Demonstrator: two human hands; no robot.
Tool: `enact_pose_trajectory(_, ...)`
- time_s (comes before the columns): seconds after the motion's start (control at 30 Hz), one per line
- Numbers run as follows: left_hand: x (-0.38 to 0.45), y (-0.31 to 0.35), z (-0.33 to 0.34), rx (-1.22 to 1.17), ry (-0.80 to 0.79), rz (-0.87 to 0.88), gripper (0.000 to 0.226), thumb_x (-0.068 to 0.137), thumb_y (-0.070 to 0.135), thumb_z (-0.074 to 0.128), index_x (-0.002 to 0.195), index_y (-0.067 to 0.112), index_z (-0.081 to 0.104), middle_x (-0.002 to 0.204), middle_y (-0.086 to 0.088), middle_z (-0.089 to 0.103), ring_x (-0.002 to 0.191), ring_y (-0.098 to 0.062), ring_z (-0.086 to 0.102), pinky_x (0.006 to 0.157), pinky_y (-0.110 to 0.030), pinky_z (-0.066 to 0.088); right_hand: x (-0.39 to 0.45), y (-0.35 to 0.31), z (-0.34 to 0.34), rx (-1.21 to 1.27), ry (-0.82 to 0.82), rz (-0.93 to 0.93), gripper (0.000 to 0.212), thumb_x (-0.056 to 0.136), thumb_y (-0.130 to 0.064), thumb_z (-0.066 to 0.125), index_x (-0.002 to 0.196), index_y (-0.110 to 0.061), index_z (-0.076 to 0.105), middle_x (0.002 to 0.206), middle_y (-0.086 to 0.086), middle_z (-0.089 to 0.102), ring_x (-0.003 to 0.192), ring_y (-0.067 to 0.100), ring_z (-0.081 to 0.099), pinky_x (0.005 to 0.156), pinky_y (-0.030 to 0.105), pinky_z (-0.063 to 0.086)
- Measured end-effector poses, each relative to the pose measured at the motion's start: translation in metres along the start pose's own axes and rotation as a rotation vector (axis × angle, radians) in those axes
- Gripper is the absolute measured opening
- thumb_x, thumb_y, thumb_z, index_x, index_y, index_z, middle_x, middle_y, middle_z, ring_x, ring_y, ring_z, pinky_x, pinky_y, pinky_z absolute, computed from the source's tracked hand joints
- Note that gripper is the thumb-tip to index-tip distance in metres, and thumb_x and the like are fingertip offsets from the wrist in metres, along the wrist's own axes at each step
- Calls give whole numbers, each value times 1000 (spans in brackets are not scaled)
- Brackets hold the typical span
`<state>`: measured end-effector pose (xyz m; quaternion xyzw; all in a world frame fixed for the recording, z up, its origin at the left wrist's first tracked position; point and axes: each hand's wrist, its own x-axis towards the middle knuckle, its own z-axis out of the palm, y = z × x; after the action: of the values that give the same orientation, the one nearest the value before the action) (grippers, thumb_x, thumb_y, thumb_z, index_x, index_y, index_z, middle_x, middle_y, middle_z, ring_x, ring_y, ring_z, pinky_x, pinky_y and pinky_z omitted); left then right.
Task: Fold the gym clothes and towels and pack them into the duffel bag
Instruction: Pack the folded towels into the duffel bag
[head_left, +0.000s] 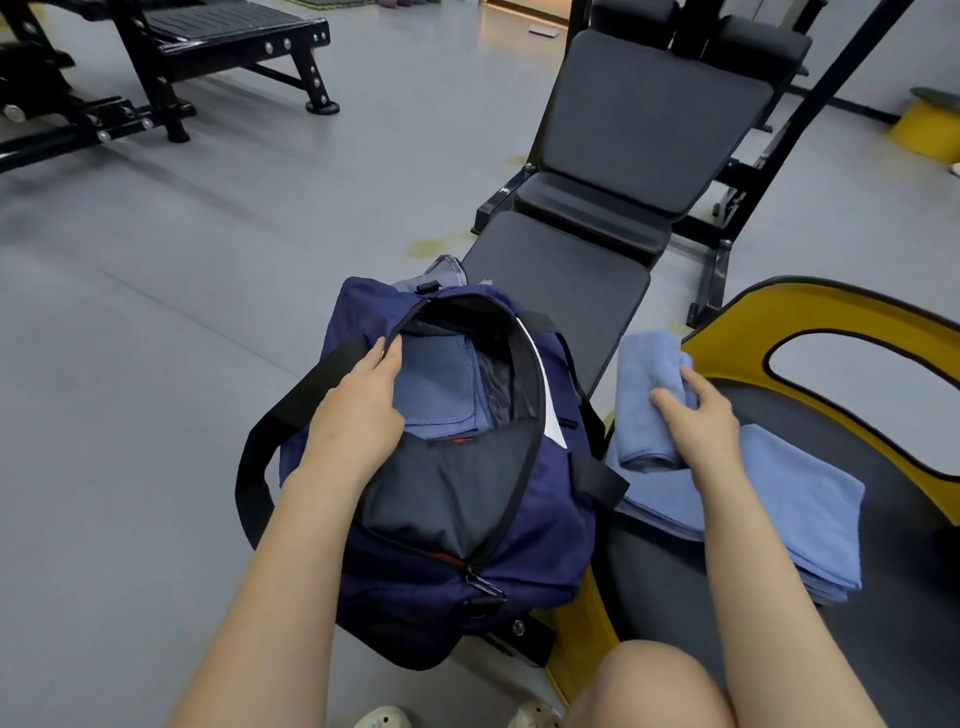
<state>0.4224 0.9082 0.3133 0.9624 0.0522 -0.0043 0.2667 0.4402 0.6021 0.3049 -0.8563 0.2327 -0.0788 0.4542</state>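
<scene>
The right hand (696, 421) curls around a rolled blue towel (652, 400) lying on a flat folded towel (779, 509). The roll's long way points away from the person. The open bag (441, 561) sits just to its left. The left hand (358, 410) holds the bag's edge back, so the mouth gapes with room inside.
</scene>
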Motion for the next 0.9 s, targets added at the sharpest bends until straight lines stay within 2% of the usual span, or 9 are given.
enact_pose_trajectory(0.13, 5, -12, -5, -56, 113, -35, 69, 89, -6, 32, 149, 27, 27, 154, 9, 28, 124, -30, 45, 90, -34, 39, -16, -48, -2, 152, 42, -127, 46, 90, -25, 62, 134, -22, 53, 135, 3, 54, 118, 21, 52, 99, 42, 46)
enact_pose_trajectory(0.2, 5, -15, -5, -84, 134, -34, 67, 90, -5, 33, 148, 28, 30, 152, 9, 32, 122, -30, 47, 90, -34, 41, -26, -74, -2, 250, -21, -149, 47, 88, -26, 65, 134, -26, 53, 135, -2, 55, 115, 15, 55, 96, 38, 49)
enact_pose_trajectory(0.27, 5, -16, -4, -109, 124, -21, 68, 89, -4, 32, 147, 31, 31, 149, 9, 37, 116, -31, 50, 87, -36, 44, -35, -97, 0, 284, -164, -175, 43, 89, -22, 62, 130, -29, 56, 123, -3, 61, 105, 14, 61, 83, 33, 54)
enact_pose_trajectory(0.33, 6, -16, -6, -102, 122, -34, 69, 87, -3, 32, 146, 35, 31, 144, 8, 44, 107, -32, 53, 77, -34, 44, -45, -118, 6, 201, -322, -225, 41, 89, -19, 58, 128, -30, 58, 112, -7, 63, 97, 9, 62, 76, 27, 52)
enact_pose_trajectory(0.47, 5, -18, -12, -73, 156, -81, 73, 86, -2, 33, 145, 39, 30, 144, 9, 44, 107, -31, 53, 72, -30, 39, -61, -146, 41, -38, -494, -342, 41, 85, -25, 60, 125, -36, 58, 107, -13, 62, 100, 10, 59, 85, 29, 49)
enact_pose_trajectory(0.6, 6, -19, -13, -81, 159, -66, 68, 89, 1, 32, 146, 38, 29, 144, 9, 44, 110, -30, 52, 77, -31, 42, -69, -153, 81, -363, -627, -407, 36, 87, -22, 55, 122, -33, 57, 95, -6, 56, 81, 11, 50, 62, 27, 39)
enact_pose_trajectory(0.7, 7, -20, -13, -86, 158, -82, 65, 92, 3, 32, 147, 36, 27, 146, 7, 42, 113, -30, 52, 84, -33, 43, -68, -145, 111, -470, -605, -422, 36, 85, -18, 51, 119, -26, 58, 98, 7, 58, 81, 22, 50, 54, 28, 33)
enact_pose_trajectory(0.8, 6, -19, -14, -88, 147, -78, 65, 92, 2, 32, 148, 35, 27, 145, 7, 43, 111, -30, 52, 86, -35, 45, -61, -129, 135, -510, -545, -388, 33, 85, -18, 48, 117, -20, 57, 109, 12, 52, 86, 30, 49, 64, 31, 34)
enact_pose_trajectory(0.9, 6, -18, -14, -81, 146, -80, 65, 91, 2, 33, 148, 35, 27, 142, 6, 45, 106, -29, 53, 78, -32, 43, -56, -117, 149, -536, -462, -365, 24, 89, -17, 46, 111, -12, 54, 113, 12, 45, 82, 31, 45, 68, 33, 35)
